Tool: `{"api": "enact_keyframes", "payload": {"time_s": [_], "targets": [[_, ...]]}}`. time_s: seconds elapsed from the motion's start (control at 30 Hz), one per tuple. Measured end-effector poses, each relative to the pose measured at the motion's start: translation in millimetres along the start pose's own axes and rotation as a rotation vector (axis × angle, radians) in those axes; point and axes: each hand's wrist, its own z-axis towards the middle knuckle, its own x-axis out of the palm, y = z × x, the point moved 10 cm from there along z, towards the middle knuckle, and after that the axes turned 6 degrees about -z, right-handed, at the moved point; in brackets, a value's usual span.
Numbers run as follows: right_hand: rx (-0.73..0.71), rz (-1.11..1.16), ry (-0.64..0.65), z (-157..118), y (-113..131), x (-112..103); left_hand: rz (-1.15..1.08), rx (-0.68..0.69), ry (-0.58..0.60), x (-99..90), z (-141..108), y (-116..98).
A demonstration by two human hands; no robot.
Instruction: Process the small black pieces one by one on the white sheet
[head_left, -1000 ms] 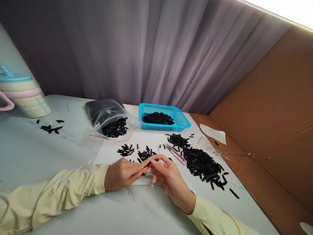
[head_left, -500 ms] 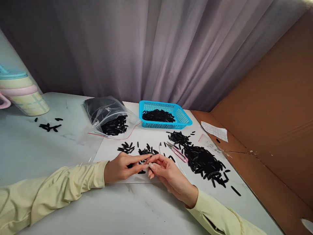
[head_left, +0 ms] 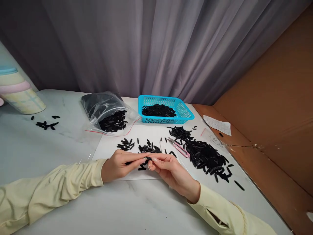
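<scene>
Left hand (head_left: 119, 164): fingertips closed on one end of a black piece (head_left: 148, 158), with almost no gap.
Right hand (head_left: 177, 173): thumb and fingers pinched shut at the other end, probably to steady or turn it.
Black piece: held above the white sheet (head_left: 137, 131), between both hands.
Pink snips (head_left: 182, 150): laid beside the large heap (head_left: 205, 156), perhaps for easy reach.
Blue basket (head_left: 166, 121): set behind, likely to keep pieces together.
Since the earlier frame: black piece more exposed; cup (head_left: 22, 94) cut off further.
</scene>
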Motion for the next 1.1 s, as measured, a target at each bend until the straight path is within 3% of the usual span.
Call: {"api": "enact_keyframes", "payload": {"time_s": [0.4, 1.1], "targets": [[-0.003, -0.036, 0.009, -1.2, -2.0, 0.6, 0.021, -0.035, -0.065, -6.7, 0.3, 1.3], [-0.033, -0.11, 0.012, -0.9, 0.6, 2.5, 0.0, -0.029, -0.066, -5.4, -0.9, 0.9]]}}
